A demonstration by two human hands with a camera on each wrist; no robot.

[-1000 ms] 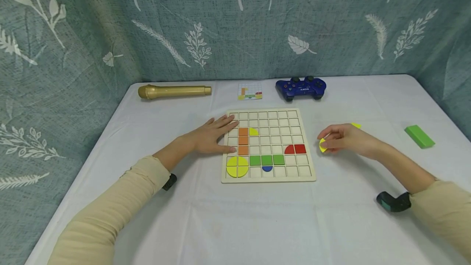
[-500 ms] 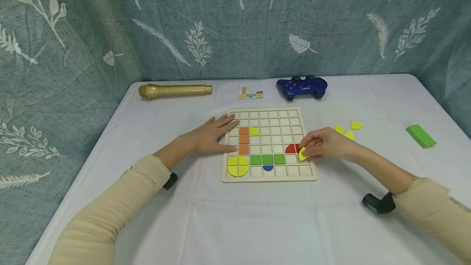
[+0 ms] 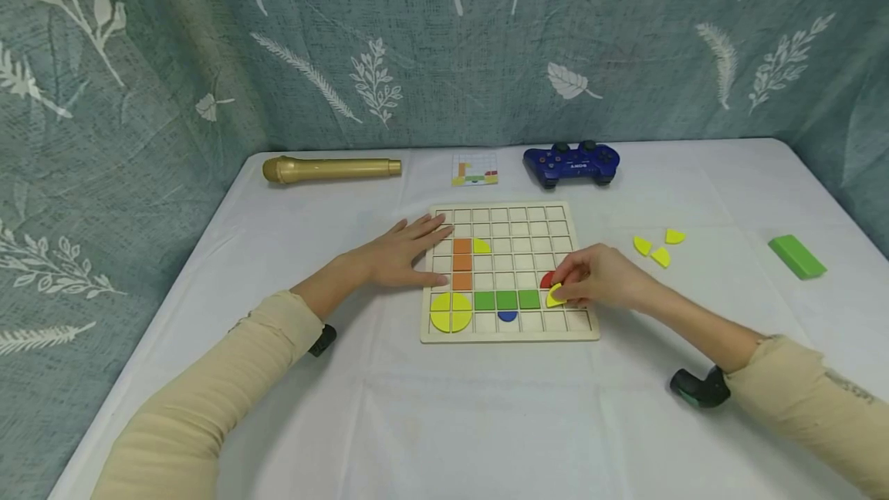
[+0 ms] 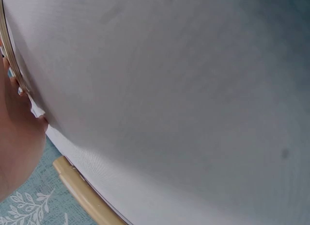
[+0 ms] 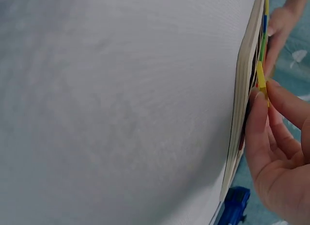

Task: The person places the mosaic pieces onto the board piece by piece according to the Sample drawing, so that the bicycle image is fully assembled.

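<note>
A wooden grid board lies mid-table, with orange and green squares, a yellow circle of quarter pieces, a blue half-round and a red piece set in it. My left hand rests with fingers spread on the board's left edge. Between thumb and fingers my right hand pinches a yellow quarter-circle piece, low over the right part of the board, just right of the green squares. In the right wrist view the same yellow piece is tilted at the fingertips. The right fingers partly hide the red pieces.
Loose yellow quarter pieces lie right of the board, with a green block farther right. Along the back stand a gold microphone, a small pattern card and a blue game controller.
My right hand has carried the yellow quarter piece leftward from beside the board to over its right squares, uncovering the loose yellow pieces. The left hand stays in place.
</note>
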